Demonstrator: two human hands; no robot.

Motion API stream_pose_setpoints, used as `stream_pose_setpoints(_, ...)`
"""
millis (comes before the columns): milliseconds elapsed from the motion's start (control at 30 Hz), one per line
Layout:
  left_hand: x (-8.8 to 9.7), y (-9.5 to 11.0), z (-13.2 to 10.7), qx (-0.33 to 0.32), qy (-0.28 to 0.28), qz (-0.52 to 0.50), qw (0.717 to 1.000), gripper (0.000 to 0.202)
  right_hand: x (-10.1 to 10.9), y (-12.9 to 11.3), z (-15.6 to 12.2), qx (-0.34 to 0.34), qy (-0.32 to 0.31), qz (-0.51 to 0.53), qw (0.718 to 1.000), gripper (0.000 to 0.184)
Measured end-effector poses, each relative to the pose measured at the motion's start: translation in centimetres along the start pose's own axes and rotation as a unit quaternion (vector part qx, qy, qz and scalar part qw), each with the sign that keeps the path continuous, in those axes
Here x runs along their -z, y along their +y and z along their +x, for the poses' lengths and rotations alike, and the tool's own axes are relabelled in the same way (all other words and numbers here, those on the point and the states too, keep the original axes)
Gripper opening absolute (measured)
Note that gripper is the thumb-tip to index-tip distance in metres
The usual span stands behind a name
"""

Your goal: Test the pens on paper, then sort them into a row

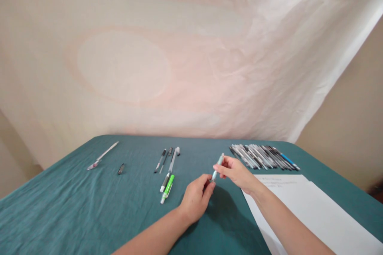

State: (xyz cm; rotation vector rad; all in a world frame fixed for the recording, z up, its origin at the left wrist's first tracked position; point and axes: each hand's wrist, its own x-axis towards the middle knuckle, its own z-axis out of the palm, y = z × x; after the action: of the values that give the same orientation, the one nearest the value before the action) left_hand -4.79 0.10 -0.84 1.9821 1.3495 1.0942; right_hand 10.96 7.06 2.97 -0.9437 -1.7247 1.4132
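A pale green pen (218,165) slants upward between my two hands, above the cloth-covered table. My right hand (235,170) is closed round its upper part with thumb and fingers. At the lower end, my left hand (197,196) pinches the pen between thumb and fingertips. Those fingers partly cover that end. To the left of my left hand lie a bright green pen-shaped eraser (168,189) and a dark grey and white one (164,182). Beyond them are a clear pen (172,161) and a black-capped pen (160,161).
A tight row of pens (263,156) lies at the back right. White paper sheets (314,211) with faint writing lie under my right forearm. A small black pen cap (121,168) and a long white stick-like item (107,151) are at left on the green cloth (74,207).
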Motion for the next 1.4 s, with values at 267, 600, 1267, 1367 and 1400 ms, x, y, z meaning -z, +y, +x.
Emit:
stream_pose_setpoints(267, -0.2, -0.3, -0.1, -0.001, 0.016, 0.030, 0.999, 0.024, -0.1, 0.0, 0.0, 0.002, 0.006, -0.020, 1.000, 0.027)
stream_pose_setpoints(600, -0.1, -0.2, 0.2, 0.000, 0.007, 0.019, 1.000, 0.025, 0.5, -0.9, -0.2, 0.016, 0.003, -0.050, 0.999, 0.026)
stream_pose_setpoints(1267, -0.1, -0.2, 0.2, 0.003, 0.010, -0.014, 1.000, 0.026, 1.8, -1.8, -0.8, 0.001, -0.084, 0.054, 0.995, 0.051)
stream_pose_setpoints(1367, 0.0, -0.2, 0.2, 0.007, 0.011, -0.010, 1.000, 0.026, 1.2, -1.0, -0.3, 0.009, -0.049, 0.066, 0.997, 0.037)
stream_pose_setpoints(1400, 0.0, -0.2, 0.2, 0.009, 0.009, -0.009, 1.000, 0.025, 1.0, -0.7, -0.1, 0.007, -0.036, 0.061, 0.997, 0.034)
